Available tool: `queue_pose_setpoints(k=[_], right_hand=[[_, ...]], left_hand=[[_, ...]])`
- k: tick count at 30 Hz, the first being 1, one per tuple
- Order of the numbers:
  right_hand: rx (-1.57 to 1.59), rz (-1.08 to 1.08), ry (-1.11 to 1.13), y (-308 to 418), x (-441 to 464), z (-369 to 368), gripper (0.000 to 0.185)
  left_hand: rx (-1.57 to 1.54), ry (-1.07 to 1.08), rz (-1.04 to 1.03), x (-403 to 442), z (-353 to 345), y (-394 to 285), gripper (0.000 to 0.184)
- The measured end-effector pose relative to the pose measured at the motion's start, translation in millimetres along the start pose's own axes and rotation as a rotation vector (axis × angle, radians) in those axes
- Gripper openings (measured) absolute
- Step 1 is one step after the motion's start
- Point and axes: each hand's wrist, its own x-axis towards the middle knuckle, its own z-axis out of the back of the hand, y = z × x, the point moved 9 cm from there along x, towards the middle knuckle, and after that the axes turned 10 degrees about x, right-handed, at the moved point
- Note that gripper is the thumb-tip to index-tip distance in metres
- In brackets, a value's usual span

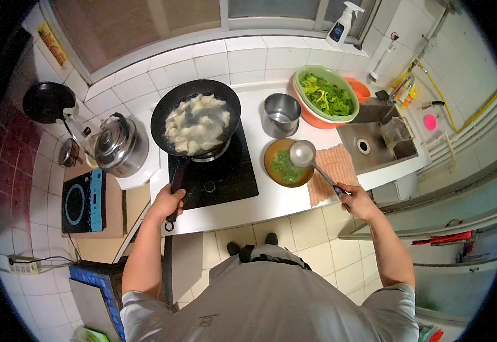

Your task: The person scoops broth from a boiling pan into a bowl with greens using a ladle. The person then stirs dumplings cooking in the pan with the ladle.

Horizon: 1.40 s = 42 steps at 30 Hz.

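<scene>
My left hand is closed round the black handle of a dark wok, which sits on the black cooktop. Pale dumplings in cloudy liquid fill much of the wok. In my right hand is the handle of a metal ladle. The ladle's bowl is over the right side of an amber bowl holding chopped greens. Beneath the ladle's handle lies an orange-pink textured cloth. Whether the ladle touches the bowl, I cannot tell.
Behind the amber bowl stands a steel pot. Leafy greens fill a green basket to its right, beside the sink. A kettle and a second cooktop are at the left. A spray bottle stands on the ledge.
</scene>
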Motion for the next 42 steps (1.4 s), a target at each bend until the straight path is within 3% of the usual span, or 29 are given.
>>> queue_pose_setpoints(k=[7,13,16,20,23,27,31,37,42], right_hand=[[-0.447,0.452,-0.244,26,-35,11,0.048],[-0.557,0.597,-0.341,43,-52,14,0.052],[-0.487,0.484,-0.234,36,-44,7,0.051],[0.138,0.104,-0.046,-21,1,2,0.048],[0.367,0.031,-0.01,30,-8,-14,0.045],[0.371,0.177,0.058,92,11,-38,0.046],[0.145,0.238,0.124,166,21,-80,0.047],[0.079,0.23,0.339,190,98,-161,0.042],[0.063,0.119,0.367,201,123,-197,0.043]], left_hand=[[-0.007,0.005,0.005,3,0,4,0.025],[-0.026,0.009,0.012,4,1,6,0.026],[-0.046,0.008,0.001,4,0,6,0.026],[0.029,0.01,0.029,-1,1,3,0.026],[0.013,0.002,-0.02,10,1,10,0.028],[0.014,0.012,0.0,12,0,15,0.031],[0.063,-0.005,-0.004,1,2,3,0.032],[0.175,-0.024,-0.047,2,7,0,0.032],[0.167,-0.034,-0.032,-1,9,1,0.042]])
